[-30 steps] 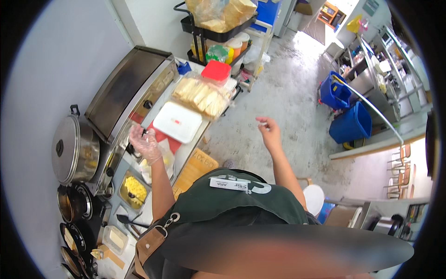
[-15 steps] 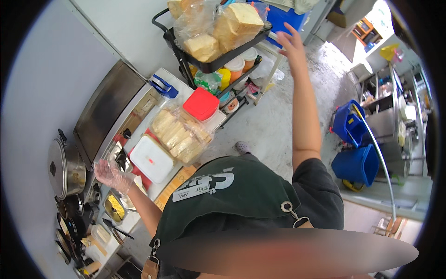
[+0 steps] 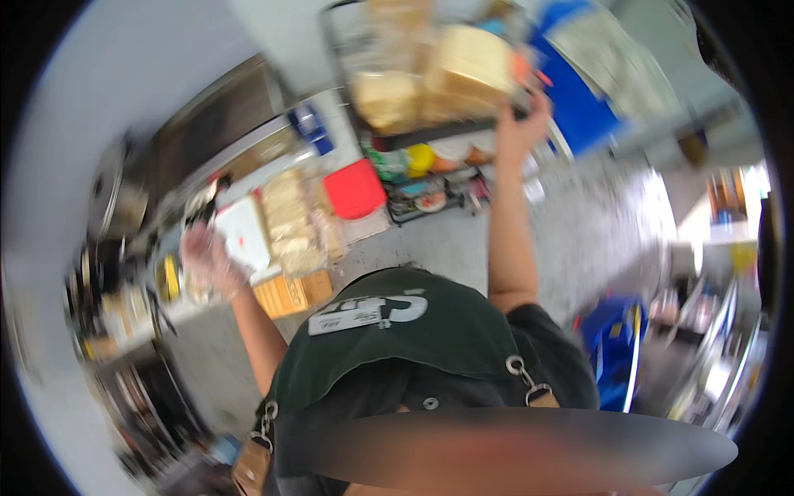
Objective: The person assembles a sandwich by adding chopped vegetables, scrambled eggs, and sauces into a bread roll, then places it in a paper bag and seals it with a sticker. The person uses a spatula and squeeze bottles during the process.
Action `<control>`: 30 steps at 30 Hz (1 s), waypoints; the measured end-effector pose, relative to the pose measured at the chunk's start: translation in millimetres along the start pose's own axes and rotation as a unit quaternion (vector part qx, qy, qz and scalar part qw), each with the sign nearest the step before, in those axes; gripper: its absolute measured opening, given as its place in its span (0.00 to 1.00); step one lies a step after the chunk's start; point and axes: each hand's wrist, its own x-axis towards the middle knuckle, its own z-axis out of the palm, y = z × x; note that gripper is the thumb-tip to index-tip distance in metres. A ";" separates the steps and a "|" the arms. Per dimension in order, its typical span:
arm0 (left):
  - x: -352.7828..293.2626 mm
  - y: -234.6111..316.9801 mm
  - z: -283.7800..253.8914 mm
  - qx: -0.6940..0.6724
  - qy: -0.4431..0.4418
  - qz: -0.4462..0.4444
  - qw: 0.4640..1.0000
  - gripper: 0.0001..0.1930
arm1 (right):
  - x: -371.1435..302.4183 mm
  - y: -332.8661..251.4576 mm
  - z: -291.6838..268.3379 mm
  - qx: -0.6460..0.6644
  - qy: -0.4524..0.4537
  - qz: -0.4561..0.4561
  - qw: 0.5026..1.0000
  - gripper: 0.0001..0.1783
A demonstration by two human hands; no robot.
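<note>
The picture is motion-blurred. My right hand (image 3: 519,124) is stretched far up to the front edge of a black wire rack (image 3: 430,136), right below clear bags of bread loaves (image 3: 463,66). Whether its fingers grip the rack or a bag is lost in the blur. My left hand (image 3: 207,260), in a clear plastic glove, hovers with fingers spread over the counter's near edge, beside a white cutting board (image 3: 240,236) and a wrapped tray of bread slices (image 3: 294,219). It holds nothing.
A red-lidded box (image 3: 354,188) sits at the counter's far end, and a flat griddle (image 3: 215,132) runs along the wall. A wooden board (image 3: 289,293) hangs off the counter edge. Jars fill the rack's lower shelf (image 3: 426,157). Blue crates (image 3: 612,347) stand on the floor at right.
My right arm has risen further and now reaches the rack's edge under the bread bags. The view swung toward the rack. My gloved left hand stays over the counter.
</note>
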 end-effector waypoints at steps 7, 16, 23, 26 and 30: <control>-31.9 42.7 -25.7 0.087 0.078 -0.024 0.993 0.26 | 77.5 79.3 60.5 -0.377 -0.166 -0.084 0.907 0.35; -78.2 73.6 -155.6 0.165 0.221 -0.088 0.957 0.27 | 48.7 -58.8 19.7 0.041 0.167 -0.144 0.975 0.19; -115.4 87.8 -308.1 0.108 0.303 -0.103 0.941 0.25 | -67.1 -283.9 -31.5 0.442 0.035 -0.191 0.876 0.21; -113.9 107.7 -378.8 0.130 0.266 -0.166 0.941 0.30 | -155.5 -377.9 -14.2 0.571 -0.165 -0.059 0.802 0.23; -99.2 136.4 -441.6 0.224 0.142 -0.193 0.945 0.39 | -340.5 -501.4 31.9 0.522 -0.534 0.033 0.664 0.26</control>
